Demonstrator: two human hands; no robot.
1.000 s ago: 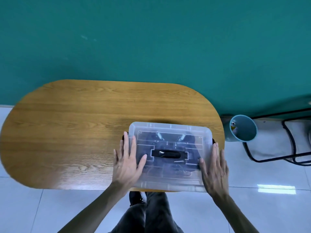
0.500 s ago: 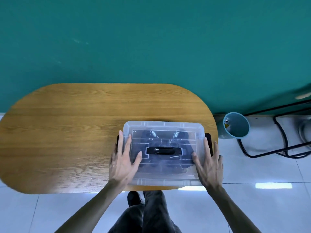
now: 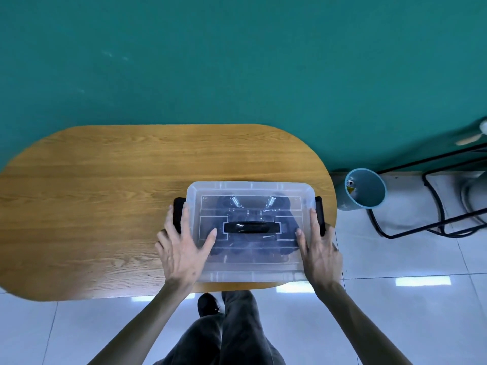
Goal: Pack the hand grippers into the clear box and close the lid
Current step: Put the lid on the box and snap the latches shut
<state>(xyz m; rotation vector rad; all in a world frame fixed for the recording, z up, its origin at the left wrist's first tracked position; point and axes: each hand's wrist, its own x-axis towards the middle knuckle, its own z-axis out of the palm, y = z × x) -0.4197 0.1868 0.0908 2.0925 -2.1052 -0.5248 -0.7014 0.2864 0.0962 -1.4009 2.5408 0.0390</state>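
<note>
The clear box (image 3: 250, 275) stands at the near right of the wooden table with its clear lid (image 3: 250, 189) on top. A black handle (image 3: 251, 227) lies in the lid's middle. Dark hand grippers (image 3: 237, 206) with metal springs show through the lid. Black latches stick out at the left end (image 3: 178, 213) and right end (image 3: 319, 212). My left hand (image 3: 181, 246) lies flat on the lid's left end, fingers by the left latch. My right hand (image 3: 319, 248) rests on the lid's right end, fingers spread beside the right latch.
The oval wooden table (image 3: 92, 206) stands against a teal wall. A blue bin (image 3: 365, 188) sits on the tiled floor to the right, next to a black metal frame (image 3: 434, 206). My legs and a shoe (image 3: 210, 304) show below the table's near edge.
Both hands have slid outward along the lid toward its ends, fingers now beside the black latches. The view has shifted slightly; the box has stayed in place.
</note>
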